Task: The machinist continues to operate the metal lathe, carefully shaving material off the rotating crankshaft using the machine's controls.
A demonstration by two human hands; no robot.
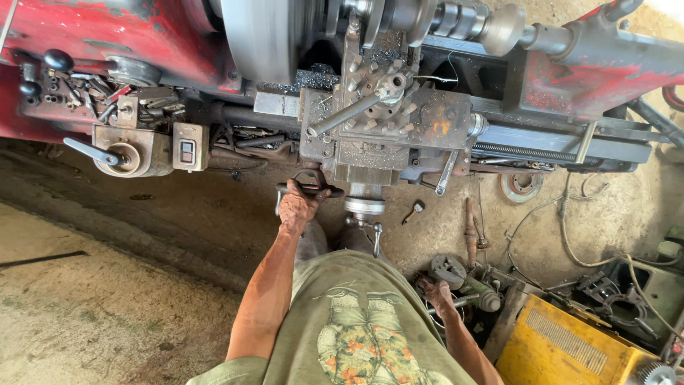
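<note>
I stand at a red metal lathe (pixel 128 36) and look straight down on it. My left hand (pixel 298 205) grips the dark handwheel (pixel 308 187) on the front of the grey carriage (pixel 388 132). My right hand (pixel 437 294) hangs low at my right side, its fingers resting on a metal rod (pixel 467 299) among machine parts on the floor. A shiny workpiece (pixel 463 20) sits between the blurred spinning chuck (pixel 260 36) and the tailstock (pixel 570 60). The cross-slide handle (pixel 366 208) pokes out just right of my left hand.
A control box with a lever (pixel 128 153) and a switch (pixel 189 148) sits at the lathe's left. A yellow box (pixel 563 349), scattered gears, tools and cables (pixel 584 228) lie on the dirt floor at right. A long rod (pixel 43 259) lies at left.
</note>
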